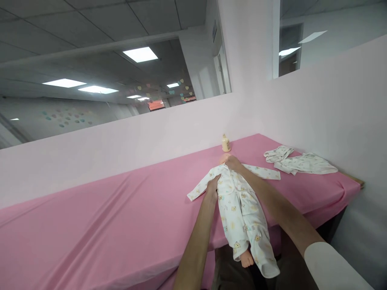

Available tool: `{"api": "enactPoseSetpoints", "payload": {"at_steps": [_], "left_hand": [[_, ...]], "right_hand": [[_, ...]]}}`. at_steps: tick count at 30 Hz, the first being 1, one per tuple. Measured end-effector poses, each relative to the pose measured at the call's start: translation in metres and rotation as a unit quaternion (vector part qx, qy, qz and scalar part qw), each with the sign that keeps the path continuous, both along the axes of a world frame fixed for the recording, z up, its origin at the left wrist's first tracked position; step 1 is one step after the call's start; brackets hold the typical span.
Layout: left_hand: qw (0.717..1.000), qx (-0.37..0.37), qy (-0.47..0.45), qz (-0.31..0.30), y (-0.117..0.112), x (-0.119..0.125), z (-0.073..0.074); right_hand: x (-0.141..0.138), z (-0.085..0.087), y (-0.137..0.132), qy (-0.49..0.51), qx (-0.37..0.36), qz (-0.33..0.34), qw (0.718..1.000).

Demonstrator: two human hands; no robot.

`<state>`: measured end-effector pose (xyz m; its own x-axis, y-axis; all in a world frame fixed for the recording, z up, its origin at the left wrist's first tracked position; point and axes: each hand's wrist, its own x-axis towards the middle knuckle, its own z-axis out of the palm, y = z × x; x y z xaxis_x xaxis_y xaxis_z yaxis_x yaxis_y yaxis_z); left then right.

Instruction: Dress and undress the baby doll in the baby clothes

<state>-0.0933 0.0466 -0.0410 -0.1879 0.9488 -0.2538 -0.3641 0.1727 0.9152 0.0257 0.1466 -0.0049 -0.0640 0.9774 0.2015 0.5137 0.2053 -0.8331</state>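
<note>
A baby doll in a white printed sleepsuit (242, 209) lies on its back on the pink-covered table (121, 217), its legs hanging over the front edge, one bare foot (247, 259) showing. My left hand (212, 188) is closed on the suit's cloth at the doll's left side, by the empty sleeve. My right hand (233, 162) rests at the collar by the doll's head, which it mostly hides; its fingers look curled on the cloth there.
A small cream bottle (225, 143) stands at the back of the table against the pink partition wall. A second white garment (298, 162) lies crumpled at the right end, near the table's corner (359, 184).
</note>
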Motion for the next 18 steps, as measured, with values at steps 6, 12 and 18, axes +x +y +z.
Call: {"api": "enactPoseSetpoints", "payload": {"at_steps": [6,12,18], "left_hand": [[0.98,0.001,0.194,-0.043,-0.011,-0.01,0.012],[0.818,0.184,0.543,0.049,0.018,0.005,0.044],[0.794,0.174,0.579,-0.066,0.073,0.022,0.041]], "right_hand": [[-0.005,-0.001,0.002,-0.065,0.027,-0.022,0.997],[0.009,-0.007,0.0,-0.1,-0.008,-0.095,0.99],[0.029,-0.008,-0.018,-0.134,-0.016,-0.127,0.983]]}}
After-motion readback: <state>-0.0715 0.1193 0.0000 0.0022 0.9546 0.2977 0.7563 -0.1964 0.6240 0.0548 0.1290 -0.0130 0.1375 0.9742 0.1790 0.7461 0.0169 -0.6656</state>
